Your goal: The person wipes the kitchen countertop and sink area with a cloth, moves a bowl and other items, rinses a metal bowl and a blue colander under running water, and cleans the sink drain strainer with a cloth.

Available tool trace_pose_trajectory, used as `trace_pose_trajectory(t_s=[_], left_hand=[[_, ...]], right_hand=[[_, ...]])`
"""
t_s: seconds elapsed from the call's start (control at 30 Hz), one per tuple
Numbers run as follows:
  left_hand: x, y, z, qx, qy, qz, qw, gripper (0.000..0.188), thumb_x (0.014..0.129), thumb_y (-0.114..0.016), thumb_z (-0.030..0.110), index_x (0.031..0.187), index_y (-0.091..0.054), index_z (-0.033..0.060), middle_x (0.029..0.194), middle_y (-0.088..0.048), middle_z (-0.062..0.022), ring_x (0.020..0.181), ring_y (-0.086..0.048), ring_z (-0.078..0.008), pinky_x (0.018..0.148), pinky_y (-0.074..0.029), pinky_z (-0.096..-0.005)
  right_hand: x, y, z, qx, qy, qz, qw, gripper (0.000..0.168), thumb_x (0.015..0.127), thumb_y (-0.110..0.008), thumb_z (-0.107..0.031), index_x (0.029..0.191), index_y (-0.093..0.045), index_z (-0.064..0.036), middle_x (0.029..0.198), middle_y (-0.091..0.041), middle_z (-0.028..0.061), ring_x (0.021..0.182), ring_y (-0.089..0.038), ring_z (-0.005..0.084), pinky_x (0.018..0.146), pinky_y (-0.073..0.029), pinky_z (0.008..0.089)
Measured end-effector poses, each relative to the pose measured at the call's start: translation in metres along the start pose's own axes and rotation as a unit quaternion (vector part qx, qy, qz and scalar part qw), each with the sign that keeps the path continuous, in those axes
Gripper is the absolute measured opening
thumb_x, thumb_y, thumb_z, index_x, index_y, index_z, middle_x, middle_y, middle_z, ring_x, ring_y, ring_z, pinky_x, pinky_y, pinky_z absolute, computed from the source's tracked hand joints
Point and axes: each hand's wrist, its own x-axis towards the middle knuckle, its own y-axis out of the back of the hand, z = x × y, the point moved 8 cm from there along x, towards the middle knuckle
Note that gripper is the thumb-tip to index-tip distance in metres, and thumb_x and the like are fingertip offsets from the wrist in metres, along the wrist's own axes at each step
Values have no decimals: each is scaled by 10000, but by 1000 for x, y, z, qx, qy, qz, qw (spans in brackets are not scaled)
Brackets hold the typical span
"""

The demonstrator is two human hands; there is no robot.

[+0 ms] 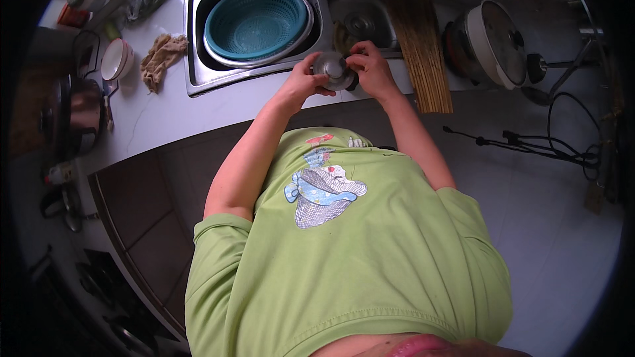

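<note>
My left hand [301,81] is wrapped around a small clear round container [329,65], glass or plastic, held over the front rim of the sink. The thumb and fingers of my right hand [372,70] pinch at its right edge. A small dark piece shows just under the container near my right hand; what it is I cannot tell. Behind my hands is a double-bowl stainless steel sink [192,77]. Its left bowl holds a teal plastic colander [255,22] set inside a metal basin [233,63]. Something yellowish, perhaps a cloth or sponge, lies in the right bowl [359,2].
A bundled straw brush [421,54] lies across the sink's right side, jutting past the counter edge. Right of it stands a lidded pot [488,44]; black cables [540,148] hang nearby. Leftward are a crumpled brown cloth [161,59], a white bowl [117,59] and a cooker [79,114].
</note>
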Motion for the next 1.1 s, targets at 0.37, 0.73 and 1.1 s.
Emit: trace_pose_trajectory(t_s=[0.37,0.73,1.1], left_hand=[[6,14,-5,-117,-4,59,991,618,868,-598,10,1400,-283,-2,1058,-580,-169,805,-655,-244,736,-545,-283],[4,13,8,60,-112,95,987,528,831,-549,-70,1342,-435,4,1185,-579,-109,1007,-581,-164,833,-508,-305],[6,7,24,228,-110,17,967,562,798,-511,-98,1347,-445,1,1151,-594,-91,1025,-579,-159,841,-477,-281]], right_hand=[[-3,-5,28,33,-164,24,986,149,792,-627,-108,914,-672,-37,886,-668,144,819,-639,312,744,-501,362],[-8,-6,7,54,-100,43,993,133,702,-690,17,815,-695,-52,919,-581,95,844,-614,270,727,-508,344],[9,-14,0,18,-57,-4,998,113,726,-668,20,816,-693,-45,905,-588,100,854,-606,272,719,-494,346]])
